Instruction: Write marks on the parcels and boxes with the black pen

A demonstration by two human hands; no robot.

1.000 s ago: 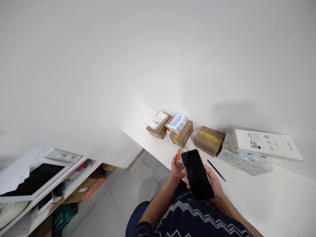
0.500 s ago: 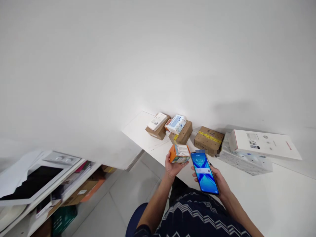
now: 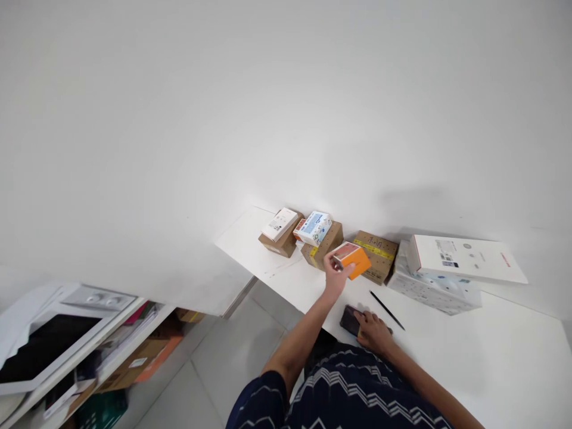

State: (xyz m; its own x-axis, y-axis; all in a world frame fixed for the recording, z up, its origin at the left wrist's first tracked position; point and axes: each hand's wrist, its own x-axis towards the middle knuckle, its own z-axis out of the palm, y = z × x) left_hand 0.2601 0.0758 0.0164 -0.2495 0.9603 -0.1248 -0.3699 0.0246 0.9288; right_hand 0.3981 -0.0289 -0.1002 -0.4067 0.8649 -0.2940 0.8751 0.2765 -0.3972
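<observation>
My left hand [image 3: 337,275] grips a small orange box [image 3: 360,266] with white and printed faces, holding it above the table in front of a taped brown carton [image 3: 379,249]. On the table near its front edge, my right hand [image 3: 374,331] is on a smartphone [image 3: 350,320], which lies dark side up. The fingers rest over the phone and cover much of it. A thin black pen-like stick [image 3: 386,310] lies just beyond that hand.
Along the wall stand a brown box [image 3: 279,244] topped by a white box [image 3: 279,223], and another carton [image 3: 328,244] under a blue-white box [image 3: 316,227]. Rightward, a long white box [image 3: 469,257] tops a wrapped box [image 3: 433,289]. Cluttered shelves [image 3: 147,322] stand lower left.
My right hand has lowered the phone to the table; its lit screen no longer shows. My left hand has moved the orange box right and farther away. The black stick has come into view.
</observation>
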